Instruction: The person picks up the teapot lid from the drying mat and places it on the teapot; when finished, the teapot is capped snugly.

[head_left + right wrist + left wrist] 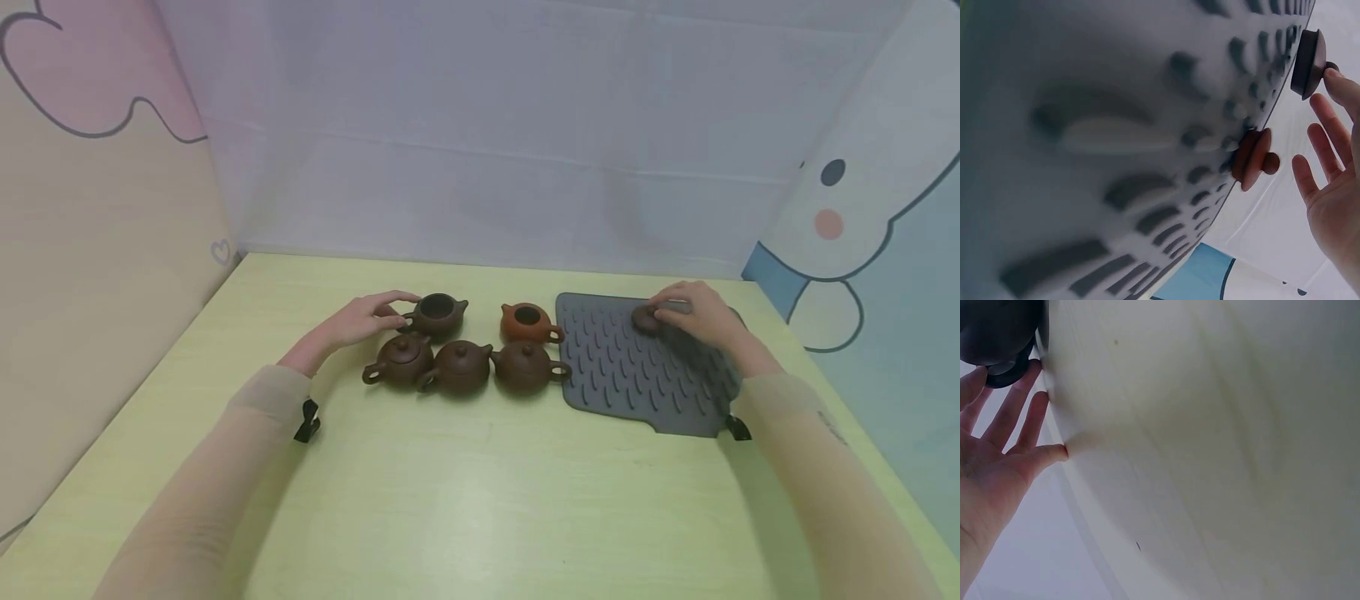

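Read clock positions from mid-worktop [480, 492], twelve o'clock toward the back curtain [487, 150]. At ten o'clock, left hand [352, 323] spread about the handle of the lidless dark teapot [437, 330], itself at eleven; cannot tell a pinch from a light touch. Handle turned toward nine o'clock, presumably for easy reach. At two o'clock, right hand [697, 312] pinching the dark lid [641, 320] by its knob, probably to keep fingers off the rim; cannot tell lifted from resting on the ribbed mat [611, 367]. Also on the mat: reddish lid [1254, 156], knob up, likely parked there against sliding. At one o'clock: reddish teapot [525, 334], lidless. Nearer, from ten to one o'clock: left lidded teapot [405, 372], middle lidded teapot [461, 377] and right lidded teapot [522, 377], handles mostly outward, likely for access.
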Motion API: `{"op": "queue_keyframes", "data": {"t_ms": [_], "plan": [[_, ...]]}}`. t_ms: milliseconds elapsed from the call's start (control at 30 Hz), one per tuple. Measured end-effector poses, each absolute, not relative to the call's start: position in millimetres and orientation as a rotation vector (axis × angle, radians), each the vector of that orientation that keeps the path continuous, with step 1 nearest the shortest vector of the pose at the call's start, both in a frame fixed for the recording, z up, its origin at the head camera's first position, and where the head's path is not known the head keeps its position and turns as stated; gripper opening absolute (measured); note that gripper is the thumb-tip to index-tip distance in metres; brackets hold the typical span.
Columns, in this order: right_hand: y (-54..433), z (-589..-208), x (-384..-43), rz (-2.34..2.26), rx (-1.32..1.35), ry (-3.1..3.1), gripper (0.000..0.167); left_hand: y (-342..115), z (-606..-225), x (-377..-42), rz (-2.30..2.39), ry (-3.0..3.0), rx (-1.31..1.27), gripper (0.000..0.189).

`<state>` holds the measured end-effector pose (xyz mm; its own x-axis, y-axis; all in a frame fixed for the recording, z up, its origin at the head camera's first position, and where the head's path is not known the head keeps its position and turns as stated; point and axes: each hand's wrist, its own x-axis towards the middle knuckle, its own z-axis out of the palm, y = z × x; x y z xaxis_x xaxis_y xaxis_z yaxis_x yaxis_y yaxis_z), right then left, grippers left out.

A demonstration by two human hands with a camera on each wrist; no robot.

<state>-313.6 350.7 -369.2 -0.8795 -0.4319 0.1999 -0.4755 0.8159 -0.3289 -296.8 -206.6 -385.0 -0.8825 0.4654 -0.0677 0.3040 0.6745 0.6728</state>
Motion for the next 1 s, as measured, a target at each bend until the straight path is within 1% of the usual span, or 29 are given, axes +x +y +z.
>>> {"op": "queue_keyframes", "data": {"t_ms": [200,433,1000], "plan": [[336,-361,-323,0.580,0.661,-2.910,0.021,-206,-383,-296,1.015,2.646,0.624,0.044],[304,-346,-333,0.656,0.626,-2.926,0.024,-206,-385,-296,1.001,2.660,0.646,0.045],[205,-317,-346,0.741,0.842,-2.840,0.026,-206,-381,-293,1.040,2.634,0.641,0.046]]}}
